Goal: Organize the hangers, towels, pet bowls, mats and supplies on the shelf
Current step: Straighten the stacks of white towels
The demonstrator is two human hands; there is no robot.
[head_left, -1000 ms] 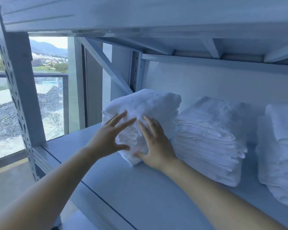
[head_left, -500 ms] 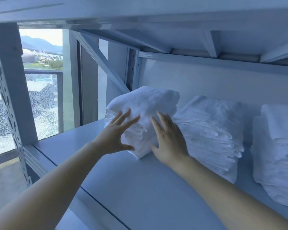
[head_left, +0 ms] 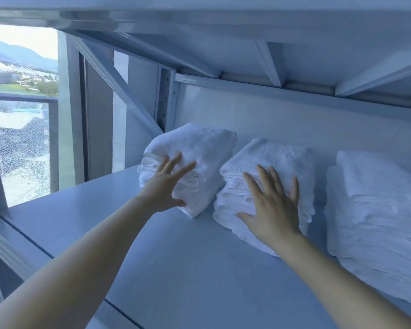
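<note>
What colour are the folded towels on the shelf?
White towels, seen in the head view.

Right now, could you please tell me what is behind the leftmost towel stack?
Behind the leftmost towel stack stand the rear post and a diagonal brace, with white wall alongside. The shelf just behind it is covered, so anything low there cannot be seen.

no text, label, brand, number or sign can be read anywhere; the folded towels (head_left: 192, 148) and the shelf (head_left: 176, 257) show only plain surfaces.
</note>
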